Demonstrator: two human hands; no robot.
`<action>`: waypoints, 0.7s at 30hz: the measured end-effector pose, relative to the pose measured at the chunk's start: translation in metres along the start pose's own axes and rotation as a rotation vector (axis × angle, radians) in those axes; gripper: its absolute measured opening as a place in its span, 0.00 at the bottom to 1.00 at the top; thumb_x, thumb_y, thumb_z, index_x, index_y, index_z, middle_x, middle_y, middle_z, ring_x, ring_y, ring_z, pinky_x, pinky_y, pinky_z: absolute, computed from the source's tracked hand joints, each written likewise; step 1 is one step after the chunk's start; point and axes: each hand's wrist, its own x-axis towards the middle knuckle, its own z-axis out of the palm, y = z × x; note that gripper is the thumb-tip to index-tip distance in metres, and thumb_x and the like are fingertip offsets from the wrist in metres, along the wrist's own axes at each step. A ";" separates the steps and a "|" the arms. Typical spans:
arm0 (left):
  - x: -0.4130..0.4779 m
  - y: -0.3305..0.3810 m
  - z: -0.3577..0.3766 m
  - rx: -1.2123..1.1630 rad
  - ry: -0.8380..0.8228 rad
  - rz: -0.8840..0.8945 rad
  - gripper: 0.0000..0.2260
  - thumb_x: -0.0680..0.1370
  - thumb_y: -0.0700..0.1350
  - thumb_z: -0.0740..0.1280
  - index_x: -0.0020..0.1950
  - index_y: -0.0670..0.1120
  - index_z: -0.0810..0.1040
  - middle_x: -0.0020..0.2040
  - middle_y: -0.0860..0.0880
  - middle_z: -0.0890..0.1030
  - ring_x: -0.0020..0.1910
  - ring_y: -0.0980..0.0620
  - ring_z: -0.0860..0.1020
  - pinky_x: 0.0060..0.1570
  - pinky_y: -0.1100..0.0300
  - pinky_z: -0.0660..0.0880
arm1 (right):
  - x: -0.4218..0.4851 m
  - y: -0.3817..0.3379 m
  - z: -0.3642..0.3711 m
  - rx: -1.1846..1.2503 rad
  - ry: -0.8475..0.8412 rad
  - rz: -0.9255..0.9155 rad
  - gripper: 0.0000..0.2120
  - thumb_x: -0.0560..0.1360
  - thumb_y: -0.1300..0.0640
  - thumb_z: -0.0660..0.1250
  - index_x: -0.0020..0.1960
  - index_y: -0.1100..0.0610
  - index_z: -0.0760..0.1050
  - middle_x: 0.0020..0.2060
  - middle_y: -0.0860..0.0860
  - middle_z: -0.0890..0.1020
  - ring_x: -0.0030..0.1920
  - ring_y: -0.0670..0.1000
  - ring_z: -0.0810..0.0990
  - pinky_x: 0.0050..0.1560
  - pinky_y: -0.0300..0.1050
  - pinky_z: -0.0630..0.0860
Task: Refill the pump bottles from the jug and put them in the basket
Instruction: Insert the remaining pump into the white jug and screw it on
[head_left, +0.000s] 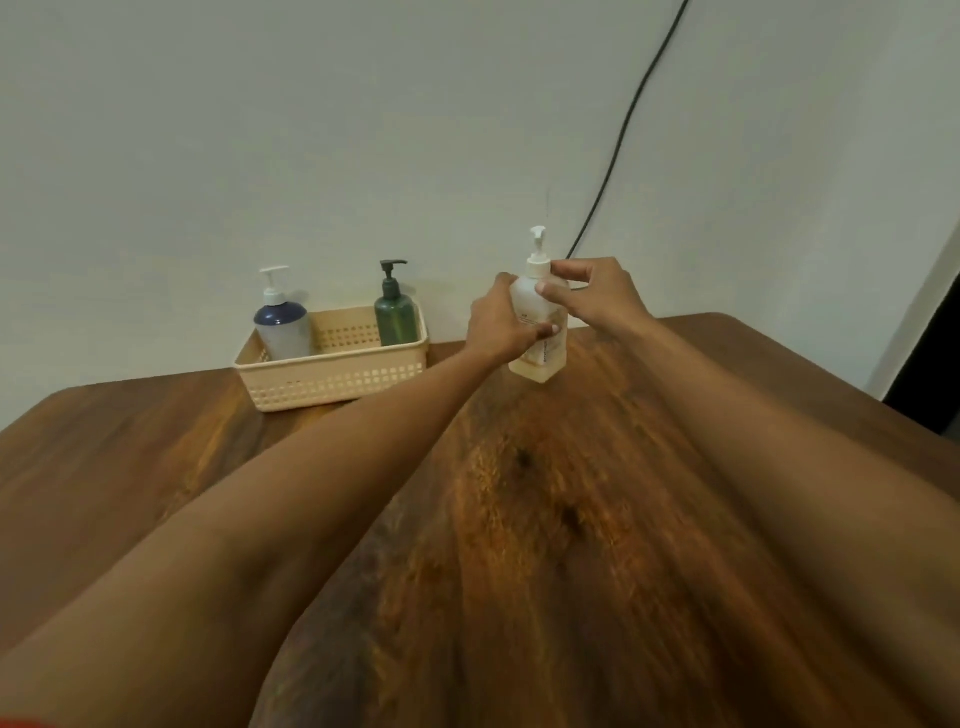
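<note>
Two hands, left (500, 326) low and right (597, 291) high, grip the pump bottle (546, 359)

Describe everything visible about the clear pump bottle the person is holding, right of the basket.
The clear pump bottle looks like translucent plastic with a squarish body, faint print and a white pump, holding pale yellowish liquid. It stands roughly upright on the wooden table, right of the basket. The left hand grips its body; the right hand pinches the pump collar.

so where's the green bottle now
Head view, left of centre: the green bottle stands in the basket, at its right end, left of the clear bottle.
</note>
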 end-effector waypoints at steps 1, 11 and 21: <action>0.011 -0.002 0.008 0.007 -0.010 0.004 0.33 0.69 0.53 0.81 0.68 0.47 0.71 0.61 0.48 0.81 0.58 0.47 0.80 0.53 0.57 0.77 | 0.009 0.009 0.000 -0.004 0.004 0.006 0.23 0.77 0.50 0.77 0.71 0.51 0.81 0.68 0.48 0.83 0.69 0.50 0.80 0.69 0.50 0.78; 0.078 -0.034 0.053 0.027 -0.024 -0.009 0.33 0.67 0.51 0.83 0.67 0.45 0.73 0.59 0.47 0.82 0.56 0.49 0.80 0.50 0.60 0.76 | 0.066 0.055 0.019 -0.039 0.017 0.062 0.23 0.80 0.50 0.74 0.73 0.52 0.79 0.72 0.52 0.81 0.72 0.52 0.78 0.61 0.37 0.69; 0.089 -0.039 0.056 0.123 -0.108 0.027 0.43 0.70 0.55 0.80 0.77 0.45 0.61 0.63 0.46 0.79 0.61 0.45 0.79 0.50 0.57 0.75 | 0.080 0.068 0.032 -0.035 0.030 0.078 0.26 0.80 0.50 0.74 0.76 0.53 0.76 0.74 0.52 0.78 0.73 0.55 0.77 0.72 0.47 0.73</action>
